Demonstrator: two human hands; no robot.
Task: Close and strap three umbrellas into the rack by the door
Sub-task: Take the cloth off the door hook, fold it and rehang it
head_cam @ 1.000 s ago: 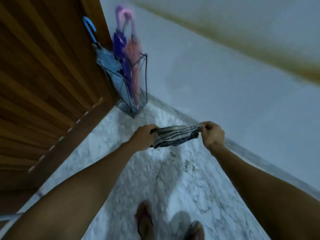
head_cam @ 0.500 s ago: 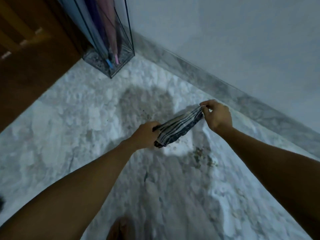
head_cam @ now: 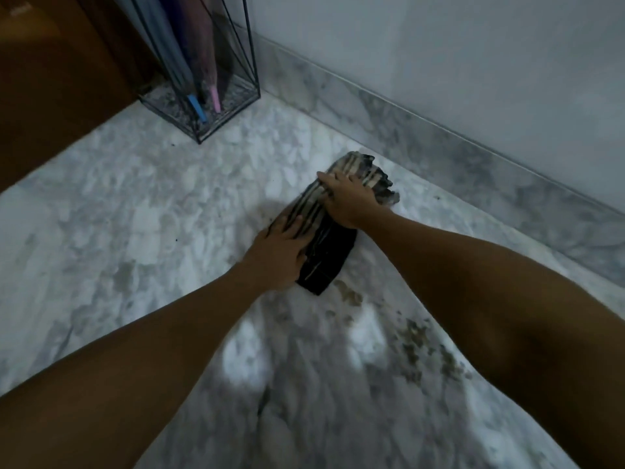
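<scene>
A dark striped folded cloth [head_cam: 329, 262] lies on the marble floor near the wall. My left hand [head_cam: 280, 252] presses flat on its near left side with straight fingers. My right hand [head_cam: 351, 199] lies flat across its far end. The wire umbrella rack [head_cam: 252, 79] stands at the top left in the corner by the door. It holds closed umbrellas: one with a blue tip [head_cam: 197, 108], one with a pink tip [head_cam: 215, 101], and a dark one between them.
The brown wooden door [head_cam: 61, 86] fills the upper left. A grey marble skirting [head_cam: 439, 140] runs along the white wall on the right. Brown dirty patches [head_cam: 416, 336] mark the floor near my right forearm.
Both hands lowered the striped cloth from mid-air onto the floor and went from pinching its ends to pressing flat on it. The view dropped closer to the floor.
</scene>
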